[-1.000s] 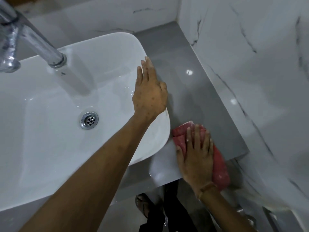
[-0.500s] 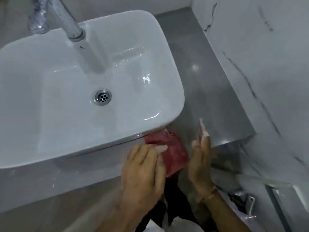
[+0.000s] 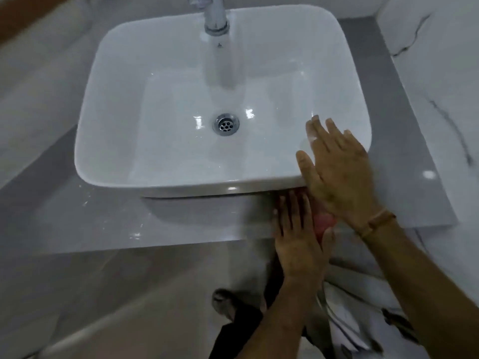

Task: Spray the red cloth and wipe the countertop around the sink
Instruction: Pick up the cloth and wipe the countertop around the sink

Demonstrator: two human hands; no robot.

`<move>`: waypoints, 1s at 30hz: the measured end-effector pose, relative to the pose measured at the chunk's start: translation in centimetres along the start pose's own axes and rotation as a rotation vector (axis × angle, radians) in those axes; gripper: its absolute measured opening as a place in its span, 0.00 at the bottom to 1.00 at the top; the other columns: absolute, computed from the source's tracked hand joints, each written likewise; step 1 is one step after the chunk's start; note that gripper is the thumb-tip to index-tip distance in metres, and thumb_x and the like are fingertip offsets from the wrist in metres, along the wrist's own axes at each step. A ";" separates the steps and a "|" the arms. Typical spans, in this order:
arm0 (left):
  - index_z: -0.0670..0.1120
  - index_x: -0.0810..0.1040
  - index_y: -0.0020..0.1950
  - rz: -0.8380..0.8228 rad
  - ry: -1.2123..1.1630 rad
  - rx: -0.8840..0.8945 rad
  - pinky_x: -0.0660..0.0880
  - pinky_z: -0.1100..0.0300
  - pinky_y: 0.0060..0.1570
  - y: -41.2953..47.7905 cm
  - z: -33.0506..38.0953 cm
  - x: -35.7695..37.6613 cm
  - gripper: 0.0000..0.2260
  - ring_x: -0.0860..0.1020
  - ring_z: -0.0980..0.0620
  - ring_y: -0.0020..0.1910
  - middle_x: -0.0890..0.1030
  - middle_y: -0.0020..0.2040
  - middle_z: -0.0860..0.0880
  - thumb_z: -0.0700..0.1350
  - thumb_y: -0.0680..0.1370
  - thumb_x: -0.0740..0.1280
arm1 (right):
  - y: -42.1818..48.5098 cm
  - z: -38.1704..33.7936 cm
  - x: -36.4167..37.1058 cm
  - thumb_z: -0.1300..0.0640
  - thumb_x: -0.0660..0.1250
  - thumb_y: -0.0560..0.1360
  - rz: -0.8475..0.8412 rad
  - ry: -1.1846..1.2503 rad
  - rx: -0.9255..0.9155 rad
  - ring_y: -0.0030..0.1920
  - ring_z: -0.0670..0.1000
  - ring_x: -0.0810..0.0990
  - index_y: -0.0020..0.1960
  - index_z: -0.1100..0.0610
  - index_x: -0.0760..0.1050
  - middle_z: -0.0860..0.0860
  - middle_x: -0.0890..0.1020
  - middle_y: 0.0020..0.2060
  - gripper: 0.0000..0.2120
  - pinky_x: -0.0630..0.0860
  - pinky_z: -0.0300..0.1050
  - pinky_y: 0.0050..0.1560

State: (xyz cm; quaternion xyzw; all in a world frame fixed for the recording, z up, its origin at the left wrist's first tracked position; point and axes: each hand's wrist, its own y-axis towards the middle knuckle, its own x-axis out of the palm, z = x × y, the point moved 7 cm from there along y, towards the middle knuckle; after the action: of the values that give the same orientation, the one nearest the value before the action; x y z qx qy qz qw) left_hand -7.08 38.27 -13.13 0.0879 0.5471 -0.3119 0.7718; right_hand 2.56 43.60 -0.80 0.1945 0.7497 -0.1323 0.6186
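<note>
The red cloth (image 3: 324, 223) lies on the grey countertop (image 3: 103, 218), just in front of the white sink's (image 3: 86, 151) front right corner. My left hand (image 3: 300, 239) presses flat on it and covers most of it, so only a small red patch shows beside the thumb. My right hand (image 3: 337, 172), with a band at the wrist, hovers above the sink's front right corner. Its fingers are spread and it holds nothing. No spray bottle is in view.
A chrome faucet (image 3: 216, 16) stands at the back of the sink, above the drain (image 3: 225, 124). A white marble wall (image 3: 440, 73) closes off the counter on the right. The counter's front edge runs just below my left hand, and a foot (image 3: 223, 301) shows on the floor.
The cloth went from under my right hand to under my left hand. My right hand lifted off and moved up over the sink's corner. The view swung left to centre on the sink.
</note>
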 end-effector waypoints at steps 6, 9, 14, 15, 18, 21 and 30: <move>0.46 0.61 0.75 0.118 0.025 -0.084 0.53 0.45 0.75 -1.1 -10.8 -4.4 0.28 0.56 0.44 0.77 0.61 0.77 0.45 0.55 0.77 0.56 | -0.4 -0.6 -0.6 0.44 0.41 0.78 -0.004 -0.025 0.029 0.75 0.58 0.61 0.74 0.62 0.60 0.58 0.67 0.73 0.31 0.58 0.59 0.74; 0.49 0.53 0.77 0.132 0.101 -0.176 0.54 0.44 0.76 -1.9 -18.2 -7.0 0.29 0.52 0.43 0.78 0.53 0.78 0.47 0.56 0.78 0.51 | -0.7 -1.6 -0.6 0.42 0.40 0.77 -0.036 -0.042 0.039 0.74 0.59 0.63 0.72 0.62 0.62 0.58 0.69 0.72 0.33 0.59 0.60 0.73; 0.50 0.44 0.77 0.122 0.124 -0.368 0.48 0.46 0.77 -2.6 -27.1 -10.9 0.32 0.48 0.43 0.79 0.48 0.79 0.45 0.59 0.75 0.42 | -0.3 -6.7 0.6 0.40 0.43 0.80 -0.178 0.038 -0.051 0.77 0.55 0.57 0.74 0.60 0.59 0.54 0.63 0.75 0.31 0.58 0.57 0.74; 0.50 0.44 0.78 0.127 0.103 -0.389 0.47 0.46 0.77 -2.6 -27.3 -11.0 0.32 0.47 0.42 0.78 0.48 0.80 0.44 0.59 0.75 0.42 | 0.0 -8.7 1.1 0.42 0.44 0.79 -0.205 0.057 -0.111 0.77 0.55 0.55 0.75 0.60 0.58 0.54 0.61 0.76 0.31 0.57 0.56 0.75; 0.48 0.48 0.78 0.154 0.029 -0.434 0.46 0.44 0.76 -2.5 -25.1 -10.5 0.31 0.48 0.39 0.78 0.51 0.79 0.42 0.58 0.77 0.44 | 1.2 -15.9 2.7 0.44 0.48 0.80 -0.260 0.101 -0.351 0.78 0.54 0.49 0.76 0.60 0.51 0.54 0.53 0.78 0.30 0.52 0.54 0.77; 0.47 0.54 0.77 0.162 0.035 -0.390 0.51 0.43 0.76 -2.4 -23.3 -9.5 0.28 0.50 0.39 0.78 0.55 0.79 0.42 0.58 0.79 0.48 | 3.2 -23.9 4.5 0.43 0.49 0.81 -0.296 0.119 -0.593 0.78 0.53 0.43 0.77 0.60 0.44 0.55 0.45 0.79 0.32 0.46 0.51 0.78; 0.50 0.51 0.78 0.153 0.083 -0.471 0.49 0.45 0.77 -2.9 -33.4 -13.4 0.28 0.50 0.42 0.78 0.52 0.79 0.44 0.58 0.79 0.45 | 5.0 -32.1 6.8 0.45 0.56 0.79 -0.344 0.130 -0.829 0.78 0.54 0.45 0.77 0.60 0.47 0.55 0.48 0.78 0.34 0.47 0.49 0.78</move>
State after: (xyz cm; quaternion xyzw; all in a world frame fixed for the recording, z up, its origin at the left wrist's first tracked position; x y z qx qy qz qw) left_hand -37.89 57.06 -13.33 -0.0405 0.6277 -0.1128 0.7692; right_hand -24.31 63.02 -0.82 -0.1890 0.7981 0.0905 0.5650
